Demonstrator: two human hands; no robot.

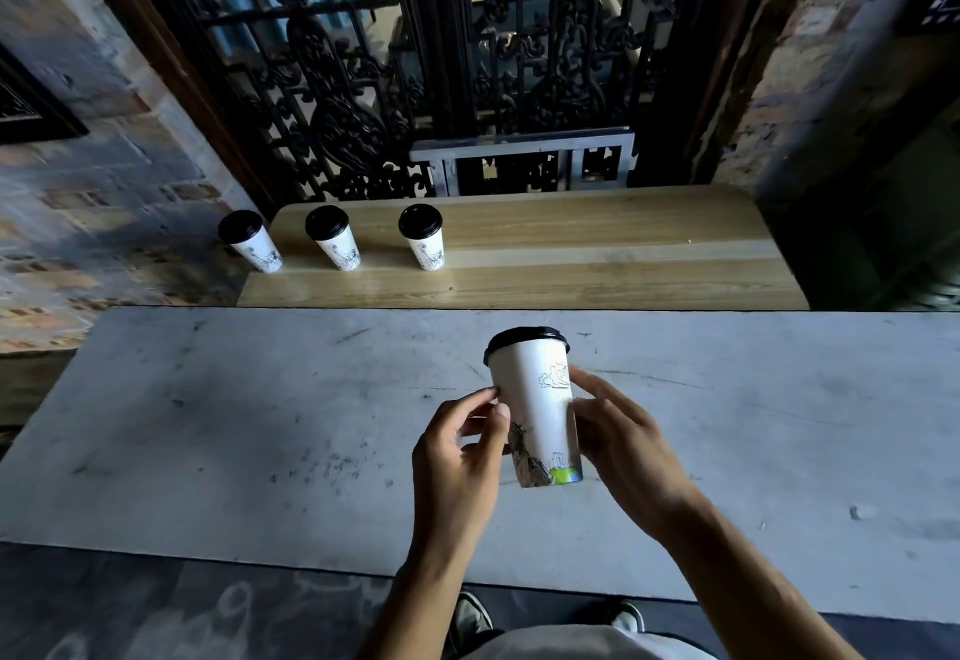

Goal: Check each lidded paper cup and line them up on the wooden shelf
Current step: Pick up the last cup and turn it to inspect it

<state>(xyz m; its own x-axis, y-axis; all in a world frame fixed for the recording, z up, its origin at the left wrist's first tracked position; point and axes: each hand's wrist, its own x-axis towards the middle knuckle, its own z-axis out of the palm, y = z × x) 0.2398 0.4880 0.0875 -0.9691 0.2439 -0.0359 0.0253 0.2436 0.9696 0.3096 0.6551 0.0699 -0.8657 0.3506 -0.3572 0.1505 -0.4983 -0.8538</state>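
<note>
A white paper cup (535, 407) with a black lid and a line drawing is held upright above the grey table (260, 425). My left hand (460, 457) touches its left side with thumb and fingertips. My right hand (621, 444) grips its right side. Three more lidded cups stand in a row on the left part of the wooden shelf (597, 254): the first cup (251, 241) at the shelf's left end, the second cup (334, 238) to its right, and the third cup (423, 237) further right.
Behind the shelf rises a dark carved lattice screen (363, 88), with a small metal frame (524, 166) at its foot. Brick walls stand on both sides. My shoes (472, 618) show below the table's near edge.
</note>
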